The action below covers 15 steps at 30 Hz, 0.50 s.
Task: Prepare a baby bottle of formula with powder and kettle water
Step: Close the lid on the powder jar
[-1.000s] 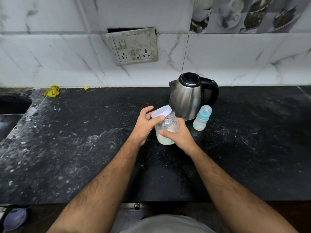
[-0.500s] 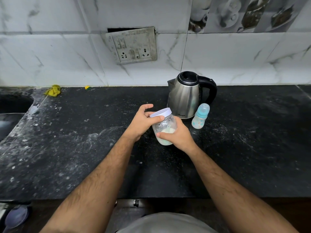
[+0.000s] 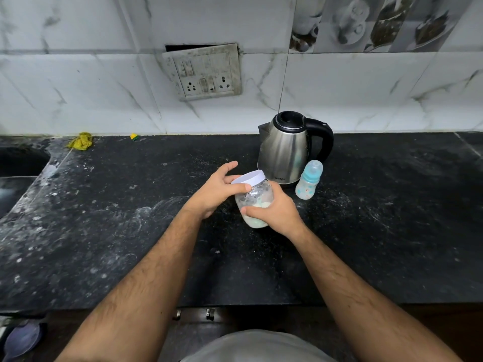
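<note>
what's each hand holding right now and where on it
Both hold the powder jar: the left hand grips its white lid, the right hand wraps the clear body lower down.

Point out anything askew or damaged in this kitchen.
The switchboard on the wall hangs crooked, with a dark gap above its top edge. White powdery smears cover the black counter left of the hands.
</note>
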Available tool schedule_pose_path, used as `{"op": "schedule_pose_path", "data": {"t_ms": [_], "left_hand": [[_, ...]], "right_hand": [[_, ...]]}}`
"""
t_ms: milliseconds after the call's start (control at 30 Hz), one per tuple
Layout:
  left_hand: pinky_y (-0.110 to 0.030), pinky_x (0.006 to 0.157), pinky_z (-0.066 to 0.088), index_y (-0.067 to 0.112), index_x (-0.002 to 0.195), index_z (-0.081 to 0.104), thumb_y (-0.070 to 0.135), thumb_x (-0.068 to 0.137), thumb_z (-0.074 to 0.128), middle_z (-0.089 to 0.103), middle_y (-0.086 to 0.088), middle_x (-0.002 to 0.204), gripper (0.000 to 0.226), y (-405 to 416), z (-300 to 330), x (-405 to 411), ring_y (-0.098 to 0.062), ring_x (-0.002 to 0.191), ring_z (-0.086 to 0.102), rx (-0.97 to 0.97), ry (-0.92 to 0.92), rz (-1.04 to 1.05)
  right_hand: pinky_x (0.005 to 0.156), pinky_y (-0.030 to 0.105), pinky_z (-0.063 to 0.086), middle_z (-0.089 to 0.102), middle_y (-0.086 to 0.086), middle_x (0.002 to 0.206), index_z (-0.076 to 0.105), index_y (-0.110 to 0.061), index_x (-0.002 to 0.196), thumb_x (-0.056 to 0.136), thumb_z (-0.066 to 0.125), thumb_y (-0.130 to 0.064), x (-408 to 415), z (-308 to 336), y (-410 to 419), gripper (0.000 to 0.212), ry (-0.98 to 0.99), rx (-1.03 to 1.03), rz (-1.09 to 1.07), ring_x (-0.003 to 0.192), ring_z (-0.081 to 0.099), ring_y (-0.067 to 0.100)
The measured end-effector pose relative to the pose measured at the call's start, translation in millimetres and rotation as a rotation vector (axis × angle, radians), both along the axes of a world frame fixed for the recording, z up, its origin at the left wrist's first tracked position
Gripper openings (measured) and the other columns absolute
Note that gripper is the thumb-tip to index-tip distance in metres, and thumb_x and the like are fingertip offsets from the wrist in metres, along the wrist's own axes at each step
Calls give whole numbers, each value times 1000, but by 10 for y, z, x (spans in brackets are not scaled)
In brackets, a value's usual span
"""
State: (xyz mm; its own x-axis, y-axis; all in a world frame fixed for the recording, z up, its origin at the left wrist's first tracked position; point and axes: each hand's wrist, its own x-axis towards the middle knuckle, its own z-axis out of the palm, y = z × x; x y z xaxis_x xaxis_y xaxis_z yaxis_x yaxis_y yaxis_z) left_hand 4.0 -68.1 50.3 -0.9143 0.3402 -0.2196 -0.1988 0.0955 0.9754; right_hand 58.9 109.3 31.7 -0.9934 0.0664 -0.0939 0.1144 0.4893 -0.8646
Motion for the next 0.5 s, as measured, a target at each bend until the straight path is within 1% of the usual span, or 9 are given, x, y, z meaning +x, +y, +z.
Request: {"op": "schedule_pose_path", "data": {"t_ms": [33,100,167,200,267,300,400,433,500], "left_hand": [[-36,104,47,21,153,26,20,72,79,71,0,122,97,0,12,-2,-17,112,68,32,-19,-19],[-34,104,46,24,155,20,30,76,75,66,1,130,97,34,32,3,-15,116,65,63,-25,-38],[-34,106,46,24,155,19,43,76,73,63,2,133,98,93,43,10,-12,118,63,53,3,0],[-36,107,47,24,155,20,46,74,74,61,2,135,100,113,40,8,-12,120,62,46,21,25],[-36,103,50,24,154,25,43,69,79,57,1,138,103,112,26,-3,-12,122,59,34,50,60],[-34,101,51,23,153,29,40,68,81,56,0,137,101,92,15,-12,-11,123,58,27,61,74],[-23,93,52,18,149,38,26,77,83,58,-8,136,86,0,-33,-25,-6,116,60,1,80,157],[-22,93,51,16,147,40,23,78,82,61,-10,133,81,-27,-50,-22,-6,112,63,-1,84,191],[-28,101,49,15,144,43,21,79,81,72,-5,117,75,-62,-75,-11,-8,107,68,2,84,211]], "right_hand": [[85,26,51,64,-17,109,49,-36,127,45,81,-59,0,3,2,91,-3,-18,7,101,62,3],[85,24,51,65,-19,107,50,-38,125,47,83,-57,2,20,-12,87,2,-31,21,99,61,-2],[83,22,51,66,-20,105,51,-40,122,48,84,-56,3,36,-40,83,11,-47,29,97,61,-5],[82,21,51,66,-21,105,50,-41,120,49,85,-55,3,41,-54,80,15,-55,30,96,62,-6],[81,20,51,66,-21,103,49,-43,118,50,86,-53,5,39,-71,77,22,-76,24,95,62,-7],[82,21,52,66,-20,104,49,-41,118,51,86,-53,7,33,-71,78,28,-92,13,95,62,-6],[88,28,53,65,-18,107,50,-35,124,50,84,-54,9,14,-47,84,46,-126,-49,100,62,-1],[88,27,53,64,-19,106,49,-35,124,49,84,-55,7,10,-37,85,48,-127,-66,100,62,-2],[85,23,51,62,-23,104,48,-35,124,49,83,-55,8,4,-26,85,45,-120,-81,98,60,-6]]}}
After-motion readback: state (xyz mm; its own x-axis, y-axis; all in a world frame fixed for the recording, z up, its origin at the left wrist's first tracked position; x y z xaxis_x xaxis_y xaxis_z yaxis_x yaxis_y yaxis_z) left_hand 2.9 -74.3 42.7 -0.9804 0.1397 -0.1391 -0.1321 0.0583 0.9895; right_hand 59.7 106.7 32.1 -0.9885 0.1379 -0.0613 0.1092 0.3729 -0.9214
